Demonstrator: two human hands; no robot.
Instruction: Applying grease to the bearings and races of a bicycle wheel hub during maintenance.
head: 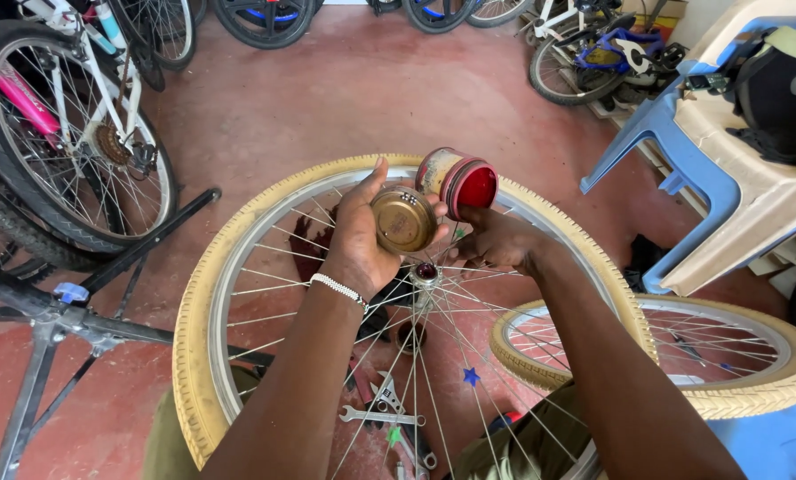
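Holding an opened small tin and its lid above the hub of a cream-tyred wheel.

Gripping with left hand (pixel 362 240) fingers closed around the round brass-coloured metal lid (pixel 403 219), with right hand (pixel 496 240) fingers closed under the small tin (pixel 456 182), tilted, red paste inside. Probably light and stiff, yet likely greasy and slippery at the rim; better taken by the cylindrical side wall. Directly under: shiny hub (pixel 425 274) and thin steel spokes, cream rubber tyre (pixel 204 293) around; flat wrenches (pixel 380 414) on the red floor (pixel 345 98).
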